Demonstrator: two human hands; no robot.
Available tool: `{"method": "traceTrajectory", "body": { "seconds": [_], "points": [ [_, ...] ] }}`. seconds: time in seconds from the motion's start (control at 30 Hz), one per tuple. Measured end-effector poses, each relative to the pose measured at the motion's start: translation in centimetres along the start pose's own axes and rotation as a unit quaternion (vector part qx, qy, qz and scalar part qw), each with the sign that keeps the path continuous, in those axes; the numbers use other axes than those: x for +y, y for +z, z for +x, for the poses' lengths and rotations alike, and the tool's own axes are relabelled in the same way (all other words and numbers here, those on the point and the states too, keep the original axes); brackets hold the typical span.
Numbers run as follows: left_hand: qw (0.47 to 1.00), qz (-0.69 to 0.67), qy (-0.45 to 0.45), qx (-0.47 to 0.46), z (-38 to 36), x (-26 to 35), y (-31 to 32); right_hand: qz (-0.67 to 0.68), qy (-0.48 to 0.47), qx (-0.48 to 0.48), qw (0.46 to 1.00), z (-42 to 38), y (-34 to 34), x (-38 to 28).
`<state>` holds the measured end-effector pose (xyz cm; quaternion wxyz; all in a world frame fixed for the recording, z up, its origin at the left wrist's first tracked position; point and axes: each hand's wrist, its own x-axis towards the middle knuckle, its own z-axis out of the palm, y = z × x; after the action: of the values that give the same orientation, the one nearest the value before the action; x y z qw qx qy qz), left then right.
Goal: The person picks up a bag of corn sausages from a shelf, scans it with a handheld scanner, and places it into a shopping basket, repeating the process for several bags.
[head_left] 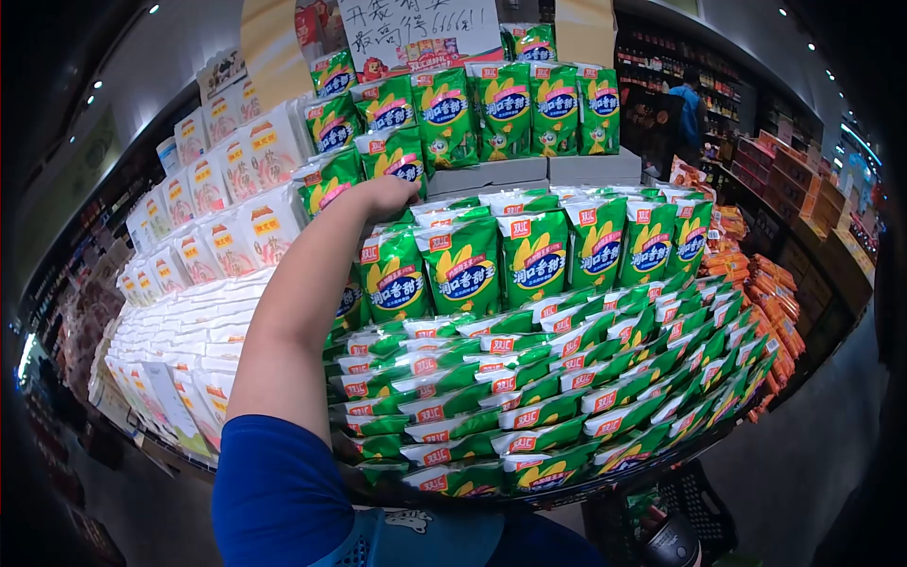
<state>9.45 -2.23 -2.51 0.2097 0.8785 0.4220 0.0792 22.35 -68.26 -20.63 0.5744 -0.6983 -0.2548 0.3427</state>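
My left arm, in a blue sleeve, stretches up across the display from the lower left. My left hand (389,196) is at the lower edge of a green bag of corn sausages (385,154), its fingers curled against the bag and partly hidden. This bag stands upright in front of another green bag (387,106) on the upper tier. Just below and to the right of the hand, a row of upright green bags (460,267) faces me, with layers of flat-lying green bags (510,373) beneath. My right hand is out of view.
White packages (227,241) are stacked in steps on the left. A handwritten sign (420,33) stands at the top, above grey boxes (487,177). Orange packets (761,293) are heaped at right. A black basket (699,506) is on the floor; a person in blue (688,104) stands farther back.
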Motion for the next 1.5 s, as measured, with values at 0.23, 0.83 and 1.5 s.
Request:
{"method": "traceTrajectory", "body": {
  "seconds": [0.23,0.83,1.5],
  "points": [
    [0.987,0.085,0.061,0.125,-2.0,1.1,-0.4,0.0,0.002,0.002,1.0,0.3,-0.2,0.0],
    [0.98,0.065,0.074,0.175,-2.1,0.3,0.0,-0.043,0.01,-0.01,0.999,1.1,-1.3,1.4],
    [0.908,0.201,0.072,0.361,-3.4,1.7,1.6,-0.049,0.037,-0.014,0.998,0.6,0.0,-1.6]
  ]
}}
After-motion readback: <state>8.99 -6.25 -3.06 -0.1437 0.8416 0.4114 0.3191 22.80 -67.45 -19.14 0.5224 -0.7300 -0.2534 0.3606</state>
